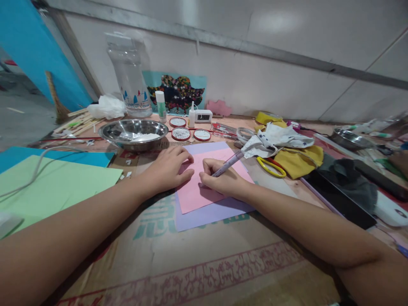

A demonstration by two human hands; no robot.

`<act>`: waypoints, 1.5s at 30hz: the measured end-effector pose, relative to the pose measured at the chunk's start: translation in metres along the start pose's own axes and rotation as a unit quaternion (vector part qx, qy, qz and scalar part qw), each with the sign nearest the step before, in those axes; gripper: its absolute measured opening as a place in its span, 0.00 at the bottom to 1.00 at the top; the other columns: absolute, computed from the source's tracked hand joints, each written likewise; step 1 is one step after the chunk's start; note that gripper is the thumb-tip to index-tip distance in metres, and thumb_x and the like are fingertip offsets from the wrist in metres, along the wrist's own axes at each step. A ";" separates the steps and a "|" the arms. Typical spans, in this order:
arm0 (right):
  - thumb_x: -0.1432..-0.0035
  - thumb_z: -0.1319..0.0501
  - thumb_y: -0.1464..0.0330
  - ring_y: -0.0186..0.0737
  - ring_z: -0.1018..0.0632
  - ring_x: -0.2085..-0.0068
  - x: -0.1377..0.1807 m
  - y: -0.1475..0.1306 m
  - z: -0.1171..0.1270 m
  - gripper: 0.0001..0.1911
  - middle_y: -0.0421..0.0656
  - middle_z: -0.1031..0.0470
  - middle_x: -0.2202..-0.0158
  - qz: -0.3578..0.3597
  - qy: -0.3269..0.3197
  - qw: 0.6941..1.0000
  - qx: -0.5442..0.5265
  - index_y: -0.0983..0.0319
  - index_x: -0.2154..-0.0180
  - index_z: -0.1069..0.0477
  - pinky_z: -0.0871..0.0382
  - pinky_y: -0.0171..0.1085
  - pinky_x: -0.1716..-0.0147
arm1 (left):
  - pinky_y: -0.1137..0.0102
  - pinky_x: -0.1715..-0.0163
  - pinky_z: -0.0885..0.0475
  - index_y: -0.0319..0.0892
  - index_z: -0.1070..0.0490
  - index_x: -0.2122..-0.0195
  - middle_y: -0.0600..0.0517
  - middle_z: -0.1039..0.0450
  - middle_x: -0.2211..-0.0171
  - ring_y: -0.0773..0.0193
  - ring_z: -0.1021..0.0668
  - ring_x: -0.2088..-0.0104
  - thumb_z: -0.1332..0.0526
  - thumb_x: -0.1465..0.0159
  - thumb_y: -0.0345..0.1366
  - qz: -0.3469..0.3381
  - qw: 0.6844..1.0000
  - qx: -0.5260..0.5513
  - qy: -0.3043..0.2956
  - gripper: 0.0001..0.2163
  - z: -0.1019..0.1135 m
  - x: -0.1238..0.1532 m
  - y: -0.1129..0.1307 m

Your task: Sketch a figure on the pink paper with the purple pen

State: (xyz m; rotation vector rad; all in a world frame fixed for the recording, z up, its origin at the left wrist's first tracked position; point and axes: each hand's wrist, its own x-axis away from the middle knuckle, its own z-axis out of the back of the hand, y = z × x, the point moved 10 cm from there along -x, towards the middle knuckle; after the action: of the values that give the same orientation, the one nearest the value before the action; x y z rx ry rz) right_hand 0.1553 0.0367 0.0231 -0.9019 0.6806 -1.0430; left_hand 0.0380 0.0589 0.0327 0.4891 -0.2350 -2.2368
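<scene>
Printed cardboard (191, 263) covers the near tabletop, and both hands reach across it toward 12 o'clock. At the centre lies a pink paper sheet (194, 197) on top of a larger lilac sheet (207, 216).

The left hand (168, 168) rests on the pink sheet's 10 o'clock corner. Its grip is loose and holds nothing, the fingers lightly curled and pressing the paper down. The right hand (223, 180) sits just to its right, its grip pinching a lilac pen (228, 163). The pen's tip meets the pink sheet near the middle and its barrel slants toward 2 o'clock.

The marking looks barely begun. No line shows on the pink sheet, though a faint one could be too small to tell, and its edges appear whole.

Yellow-handled scissors (270, 166) lie untouched at 2 o'clock, near the right hand. A steel bowl (134, 132) stands at 11 o'clock, with red-rimmed lids (180, 134) and a small glue bottle (191, 115) past it. A green sheet (54, 187) lies at 9 o'clock.
</scene>
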 end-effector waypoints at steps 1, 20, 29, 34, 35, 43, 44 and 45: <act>0.46 0.36 0.68 0.34 0.36 0.75 0.000 0.000 0.001 0.16 0.32 0.41 0.80 -0.001 0.003 1.000 -0.001 0.57 0.76 0.44 0.36 0.34 0.73 | 0.46 0.43 0.32 0.44 0.26 0.53 0.42 0.25 0.48 0.42 0.27 0.43 0.44 0.34 0.47 -0.001 1.000 0.000 0.001 0.16 0.000 0.000 0.000; 0.33 0.39 0.53 0.34 0.30 0.76 -0.027 -0.024 0.142 0.17 0.38 0.27 0.75 0.092 0.135 0.982 0.098 0.60 0.64 0.26 0.41 0.35 0.75 | 0.47 0.42 0.32 0.44 0.26 0.53 0.42 0.26 0.49 0.45 0.26 0.44 0.44 0.32 0.48 0.008 1.000 -0.005 -0.006 0.16 -0.001 0.001 0.000; 0.33 0.36 0.67 0.47 0.20 0.51 -0.043 0.049 0.163 0.09 0.53 0.20 0.52 0.020 0.152 0.899 0.410 0.64 0.55 0.21 0.29 0.41 0.50 | 0.51 0.42 0.31 0.43 0.24 0.47 0.42 0.26 0.45 0.46 0.25 0.43 0.43 0.31 0.48 -0.043 0.999 0.002 -0.020 0.18 0.009 0.006 0.012; 0.32 0.37 0.67 0.51 0.20 0.49 -0.044 0.063 0.159 0.14 0.55 0.23 0.47 -0.025 0.139 0.882 0.449 0.64 0.48 0.21 0.29 0.42 0.48 | 0.51 0.35 0.34 0.46 0.28 0.36 0.42 0.30 0.37 0.43 0.29 0.36 0.35 0.36 0.57 -0.059 0.990 0.022 -0.126 0.31 0.000 0.012 0.012; 0.31 0.38 0.66 0.52 0.20 0.49 -0.045 0.065 0.158 0.15 0.56 0.24 0.45 -0.030 0.139 0.880 0.454 0.64 0.47 0.22 0.29 0.43 0.48 | 0.50 0.34 0.35 0.47 0.29 0.35 0.41 0.31 0.36 0.42 0.31 0.35 0.34 0.37 0.58 -0.058 0.989 0.020 -0.133 0.33 -0.001 0.013 0.012; 0.31 0.41 0.67 0.51 0.21 0.51 -0.042 0.063 0.155 0.12 0.54 0.22 0.47 -0.004 0.163 0.884 0.438 0.63 0.52 0.20 0.28 0.43 0.52 | 0.47 0.29 0.42 0.48 0.34 0.30 0.41 0.42 0.26 0.41 0.39 0.27 0.34 0.36 0.51 -0.049 0.981 -0.010 -0.189 0.34 -0.013 0.017 0.018; 0.32 0.40 0.69 0.51 0.21 0.51 -0.041 0.059 0.156 0.12 0.54 0.22 0.48 0.010 0.168 0.887 0.430 0.63 0.53 0.20 0.28 0.44 0.51 | 0.46 0.29 0.42 0.48 0.34 0.30 0.41 0.42 0.26 0.41 0.39 0.27 0.34 0.36 0.51 -0.047 0.981 -0.011 -0.190 0.34 -0.013 0.017 0.017; 0.32 0.41 0.70 0.51 0.21 0.51 -0.041 0.054 0.158 0.12 0.54 0.21 0.49 0.025 0.173 0.891 0.420 0.64 0.53 0.20 0.28 0.44 0.51 | 0.46 0.28 0.43 0.48 0.34 0.30 0.41 0.43 0.26 0.41 0.40 0.27 0.34 0.36 0.51 -0.046 0.981 -0.010 -0.191 0.34 -0.013 0.017 0.017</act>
State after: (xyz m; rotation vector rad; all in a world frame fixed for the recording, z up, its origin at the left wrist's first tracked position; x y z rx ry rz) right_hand 0.2937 0.1338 0.0532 0.0599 0.4570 -1.3052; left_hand 0.0453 0.0353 0.0214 0.0547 -0.3934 -2.4079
